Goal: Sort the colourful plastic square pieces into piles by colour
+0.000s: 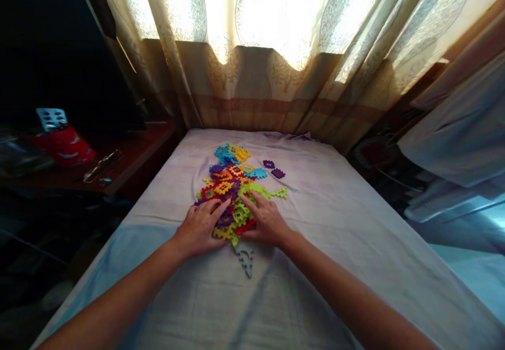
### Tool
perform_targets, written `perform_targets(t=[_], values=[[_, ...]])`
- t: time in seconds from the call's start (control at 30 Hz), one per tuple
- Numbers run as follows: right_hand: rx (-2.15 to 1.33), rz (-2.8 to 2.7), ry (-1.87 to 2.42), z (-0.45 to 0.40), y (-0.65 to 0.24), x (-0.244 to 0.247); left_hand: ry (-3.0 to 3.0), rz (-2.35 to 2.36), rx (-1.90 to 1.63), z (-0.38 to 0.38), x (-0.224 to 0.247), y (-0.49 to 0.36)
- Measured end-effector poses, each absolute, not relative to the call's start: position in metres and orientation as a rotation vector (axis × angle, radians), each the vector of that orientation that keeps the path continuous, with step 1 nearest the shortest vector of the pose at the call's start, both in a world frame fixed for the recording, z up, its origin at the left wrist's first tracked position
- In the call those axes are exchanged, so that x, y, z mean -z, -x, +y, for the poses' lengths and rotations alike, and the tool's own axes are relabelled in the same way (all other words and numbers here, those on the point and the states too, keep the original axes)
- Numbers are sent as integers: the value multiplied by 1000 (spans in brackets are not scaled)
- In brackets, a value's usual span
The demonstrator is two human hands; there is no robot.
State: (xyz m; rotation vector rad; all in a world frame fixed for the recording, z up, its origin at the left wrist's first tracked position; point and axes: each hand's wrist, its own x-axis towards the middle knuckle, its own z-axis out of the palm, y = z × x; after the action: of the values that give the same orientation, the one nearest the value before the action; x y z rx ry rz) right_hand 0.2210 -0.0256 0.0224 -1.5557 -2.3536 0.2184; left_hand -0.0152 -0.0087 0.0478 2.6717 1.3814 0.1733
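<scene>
A loose pile of interlocking plastic tiles (224, 187) in red, yellow, purple, green, orange and blue lies on the white cloth. My left hand (201, 227) rests against the pile's near left side, thumb and fingers apart. On the near right side, my right hand (266, 219) touches the green and red tiles with its fingers spread. Some tiles are partly hidden under the fingers. A grey triangular tile (246, 261) sticks out toward me, below the hands. Two purple tiles (278, 173) lie apart from the pile, at its far right.
The cloth-covered surface (335, 224) reaches back to patterned curtains (252, 82) in front of a bright window. At left, a dark screen (59, 50) stands over a brown desk with a red container (67, 146). Hanging cloths (457, 124) are at the right.
</scene>
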Motion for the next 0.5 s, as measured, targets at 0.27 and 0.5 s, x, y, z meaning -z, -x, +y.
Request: perform_targets(t=[0.27, 0.5], values=[[-308, -1909, 1675, 70, -204, -57, -2146, 1521, -684, 78, -76, -23], [-351, -1617, 2028, 124, -277, -69, -1946, 1418, -612, 148, -73, 14]])
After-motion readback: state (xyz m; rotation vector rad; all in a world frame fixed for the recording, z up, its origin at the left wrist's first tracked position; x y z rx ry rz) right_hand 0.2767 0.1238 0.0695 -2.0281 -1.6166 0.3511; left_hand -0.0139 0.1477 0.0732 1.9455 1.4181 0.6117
